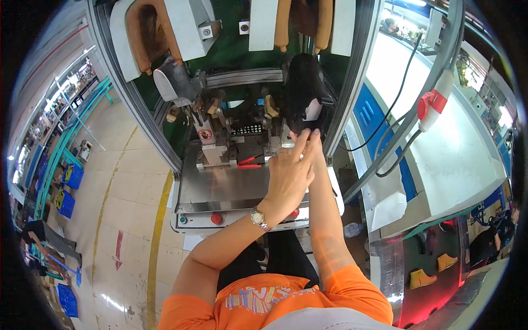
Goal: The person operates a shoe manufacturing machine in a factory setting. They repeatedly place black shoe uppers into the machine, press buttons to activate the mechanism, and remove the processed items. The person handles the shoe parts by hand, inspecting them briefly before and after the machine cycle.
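Step in hand: a black shoe upper [304, 91] is being seated on the right-hand station of a shoe-forming machine [231, 181], upper centre of the frame.
Shoe position: it is held upright on the station, just below the tan pads [302, 22] at the top edge; a white patch is seen at its lower right.
Left hand [289, 176]: it is raised at centre frame with fingers extended and together, the fingertips [303, 136] touching the lower edge of the shoe; nothing is clenched in it.
Right hand: it is almost wholly hidden behind the left hand; only the forearm is seen, so whether it grips anything cannot be told.
Doing it well: the shoe is best pressed down evenly and kept straight on its support, judged from how it stands.
Caution: fingers are best kept clear of the clamps [220, 107] beside the station and of the red-handled tool [250, 161] on the steel plate.
Controls: a red button [216, 218] is found on the front panel, lower centre.
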`<state>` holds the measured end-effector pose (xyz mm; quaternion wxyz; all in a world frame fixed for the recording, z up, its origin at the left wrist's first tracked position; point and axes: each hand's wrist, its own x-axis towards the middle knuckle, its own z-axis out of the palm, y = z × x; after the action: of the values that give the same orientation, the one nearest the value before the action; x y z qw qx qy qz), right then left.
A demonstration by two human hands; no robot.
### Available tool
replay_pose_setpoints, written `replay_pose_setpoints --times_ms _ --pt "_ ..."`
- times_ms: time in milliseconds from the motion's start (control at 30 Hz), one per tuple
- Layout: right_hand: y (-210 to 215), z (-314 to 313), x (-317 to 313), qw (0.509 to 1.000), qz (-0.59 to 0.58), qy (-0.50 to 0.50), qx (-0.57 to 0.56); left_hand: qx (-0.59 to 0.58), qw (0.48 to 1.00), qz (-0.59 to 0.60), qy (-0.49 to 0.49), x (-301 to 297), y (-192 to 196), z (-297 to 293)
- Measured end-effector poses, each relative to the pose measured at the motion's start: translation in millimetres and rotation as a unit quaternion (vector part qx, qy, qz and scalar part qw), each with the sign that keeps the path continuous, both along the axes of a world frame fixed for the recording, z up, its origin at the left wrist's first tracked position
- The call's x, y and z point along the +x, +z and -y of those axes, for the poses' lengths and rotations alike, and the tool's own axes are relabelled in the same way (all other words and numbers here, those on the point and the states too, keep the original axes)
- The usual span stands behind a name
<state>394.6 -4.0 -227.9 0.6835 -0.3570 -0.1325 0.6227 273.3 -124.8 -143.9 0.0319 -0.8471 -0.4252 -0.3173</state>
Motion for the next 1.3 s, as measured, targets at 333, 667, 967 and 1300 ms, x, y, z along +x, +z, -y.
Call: replay_pose_setpoints --times_ms 333,667,967,1300 --pt "-5 3 0 0.993 0.113 0.015 0.011 -0.006 0.998 0.043 -0.035 0 -13 -7" --pt "-21 7 -4 0.992 0.125 0.011 0.036 0.009 0.999 0.038 -0.034 0 -14 -7" --pt "-32 1 0 0.984 0.159 -0.036 0.071 0.015 0.992 0.043 -0.122 -10 7 7" --pt "-41 -7 2 0.974 0.196 -0.059 0.097 0.068 0.991 0.026 -0.109 -14 8 11"
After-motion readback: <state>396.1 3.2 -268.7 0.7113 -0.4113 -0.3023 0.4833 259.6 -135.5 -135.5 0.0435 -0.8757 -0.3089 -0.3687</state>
